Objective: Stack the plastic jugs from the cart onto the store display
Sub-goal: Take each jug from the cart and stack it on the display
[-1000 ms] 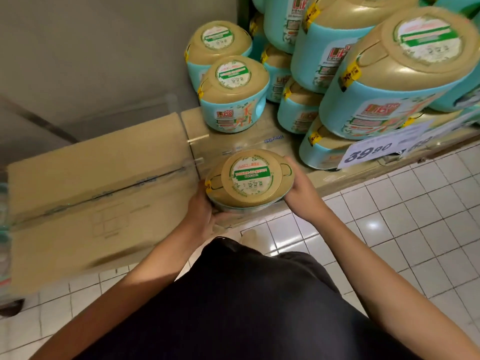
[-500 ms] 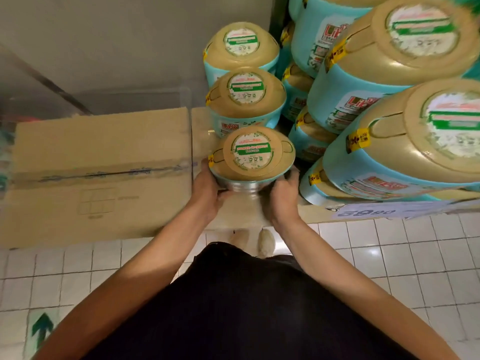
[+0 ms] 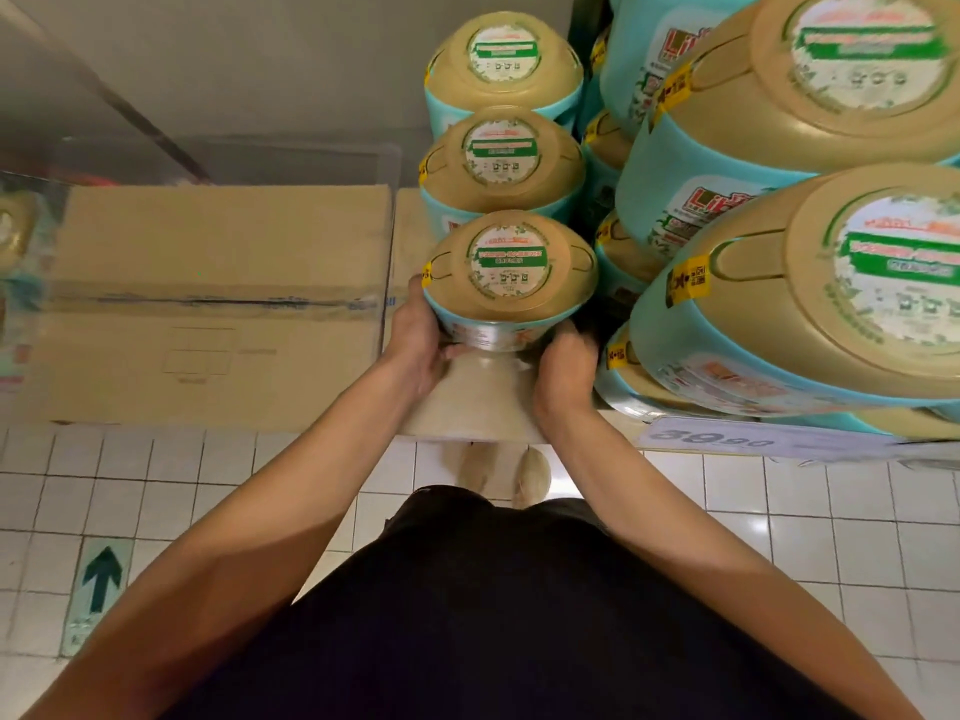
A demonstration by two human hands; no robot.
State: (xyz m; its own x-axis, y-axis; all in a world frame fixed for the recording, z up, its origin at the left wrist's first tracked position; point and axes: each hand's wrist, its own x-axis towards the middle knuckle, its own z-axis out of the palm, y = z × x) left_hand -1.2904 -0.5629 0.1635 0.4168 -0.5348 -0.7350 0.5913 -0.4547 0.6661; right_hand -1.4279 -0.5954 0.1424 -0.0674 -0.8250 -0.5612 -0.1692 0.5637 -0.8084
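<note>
The left hand (image 3: 415, 337) grips the lower left side of a round light-blue plastic jug with a tan lid (image 3: 511, 272), with its fingers curled around the wall. The right hand (image 3: 566, 363) holds the lower right side in the same way, though it is a little blurred. I think this low grip from both sides keeps the jug upright, so that it can be set down straight.

The jug is at the front part of the beige display platform (image 3: 467, 407), just in front of two similar jugs (image 3: 501, 158) that stand in a row toward the wall. It seems to continue this row. Whether its bottom already rests on the platform I cannot tell, because the hands hide it.

Close on the right rises a tall stack of the same jugs (image 3: 831, 283). All jugs are closed by lids with a round green-and-white label, so what is inside is not visible. The brown cardboard box (image 3: 208, 304) at the left is taped shut, and its content is hidden too.
</note>
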